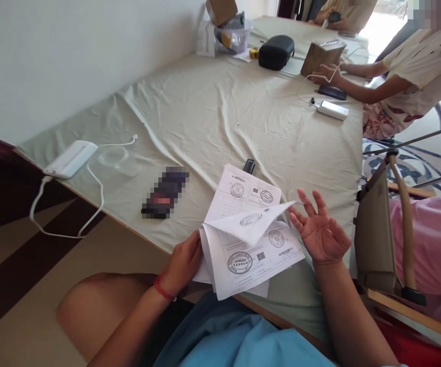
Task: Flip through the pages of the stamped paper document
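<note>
A stack of printed, stamped papers (264, 257) lies at the table's front edge. My left hand (184, 260), a red band at its wrist, is closed on their left edge; its fingertips are hidden by the sheets. One sheet (249, 221) is lifted and curved over the pages, its free corner pointing right. Beside that corner my right hand (321, 234) is open, palm up and fingers spread; whether a fingertip touches the sheet I cannot tell. Just beyond the stack's far edge lies a small black object (249, 165). Left of the papers rests a blurred-out dark phone-like object (164, 193).
A white power bank (71, 159) with a looping cable lies at the left edge. Further back are a black case (276, 52), a plastic basket (233, 41) and another power bank (333, 110). A co-worker's hands hold a brown box (321, 58). A chair (377, 234) stands right.
</note>
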The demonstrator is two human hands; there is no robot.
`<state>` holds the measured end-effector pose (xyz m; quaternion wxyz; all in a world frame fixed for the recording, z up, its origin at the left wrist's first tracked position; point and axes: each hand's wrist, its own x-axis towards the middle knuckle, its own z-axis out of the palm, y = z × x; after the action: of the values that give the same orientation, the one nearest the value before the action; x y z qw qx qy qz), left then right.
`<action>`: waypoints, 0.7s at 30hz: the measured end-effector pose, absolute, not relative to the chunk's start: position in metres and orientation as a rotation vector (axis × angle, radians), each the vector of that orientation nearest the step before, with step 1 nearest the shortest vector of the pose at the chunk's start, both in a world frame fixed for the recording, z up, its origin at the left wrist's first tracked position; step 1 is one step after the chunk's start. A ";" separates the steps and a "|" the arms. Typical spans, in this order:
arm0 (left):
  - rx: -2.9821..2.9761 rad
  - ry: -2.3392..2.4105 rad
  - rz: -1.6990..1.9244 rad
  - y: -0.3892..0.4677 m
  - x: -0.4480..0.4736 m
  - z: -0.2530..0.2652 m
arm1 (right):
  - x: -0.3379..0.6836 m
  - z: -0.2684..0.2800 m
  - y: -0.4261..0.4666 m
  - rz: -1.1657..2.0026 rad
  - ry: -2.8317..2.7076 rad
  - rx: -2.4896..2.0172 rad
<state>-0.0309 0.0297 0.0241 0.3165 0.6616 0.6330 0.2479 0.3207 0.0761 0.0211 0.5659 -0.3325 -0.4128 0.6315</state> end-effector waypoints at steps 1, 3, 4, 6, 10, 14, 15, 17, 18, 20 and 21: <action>1.768 1.672 0.640 0.031 -0.033 0.024 | 0.319 0.026 0.079 1.461 -0.975 -0.787; 1.826 1.701 0.594 0.034 -0.036 0.023 | 0.314 0.032 0.086 1.428 -1.002 -0.847; 1.852 1.727 0.566 0.035 -0.038 0.023 | 0.311 0.033 0.091 1.422 -1.027 -0.892; 1.889 1.784 0.516 0.037 -0.040 0.021 | 0.305 0.033 0.100 1.416 -1.102 -0.978; 1.909 1.913 0.459 0.042 -0.040 0.013 | 0.296 0.029 0.125 1.208 -1.375 -1.122; 1.878 2.060 0.455 0.042 -0.036 0.006 | 0.303 0.037 0.154 0.935 -1.968 -1.230; 1.868 2.081 0.454 0.041 -0.035 0.005 | 0.306 0.040 0.161 0.983 -2.076 -1.251; 1.852 2.101 0.455 0.038 -0.034 0.002 | 0.313 0.046 0.172 1.146 -2.158 -1.285; 1.846 2.106 0.459 0.037 -0.034 0.000 | 0.316 0.048 0.177 1.224 -2.174 -1.267; 1.837 2.128 0.441 0.033 -0.035 -0.004 | 0.321 0.050 0.182 1.357 -2.202 -1.114; 1.830 2.135 0.411 0.032 -0.035 -0.007 | 0.323 0.049 0.183 1.451 -2.225 -0.991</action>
<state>-0.0354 0.0320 -0.0070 0.1493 0.6369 0.7427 0.1432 0.3233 0.1834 0.0491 0.1525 -0.3455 -0.7757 0.5057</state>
